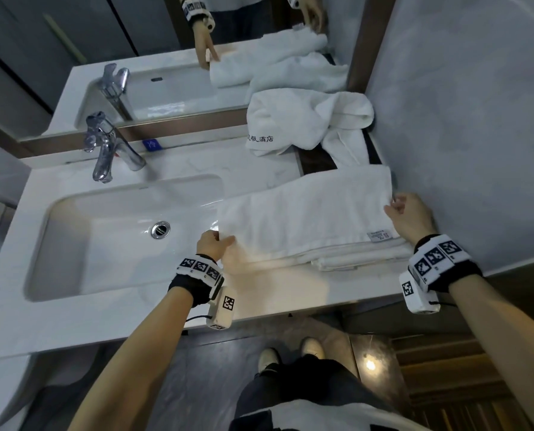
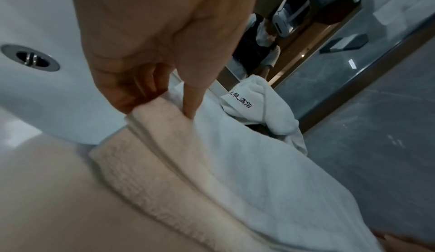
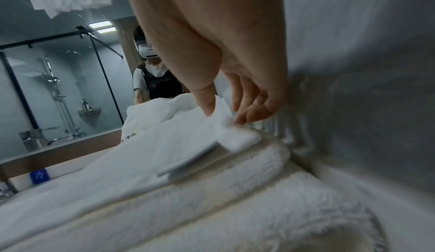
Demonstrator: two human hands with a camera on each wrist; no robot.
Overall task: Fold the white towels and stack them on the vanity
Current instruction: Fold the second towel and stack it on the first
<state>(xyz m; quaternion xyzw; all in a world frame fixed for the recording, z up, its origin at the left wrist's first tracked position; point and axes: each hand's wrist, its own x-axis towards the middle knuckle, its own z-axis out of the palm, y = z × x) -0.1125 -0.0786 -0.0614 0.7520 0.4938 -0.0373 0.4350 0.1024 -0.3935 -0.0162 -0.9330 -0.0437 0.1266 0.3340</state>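
A long white towel (image 1: 309,213) lies folded lengthwise on the marble vanity (image 1: 269,293), its left end over the basin's rim. My left hand (image 1: 217,242) pinches the towel's left corner (image 2: 153,110) between thumb and fingers. My right hand (image 1: 398,206) pinches the right end's top layer (image 3: 221,116), lifted a little off the layers beneath. A second white towel (image 1: 306,119) with dark embroidered lettering (image 2: 240,101) lies crumpled at the back right against the mirror.
The white basin (image 1: 104,237) with its drain (image 1: 160,229) fills the left of the vanity, a chrome tap (image 1: 107,147) behind it. A mirror (image 1: 172,42) runs along the back. A grey wall (image 1: 461,135) stands close on the right.
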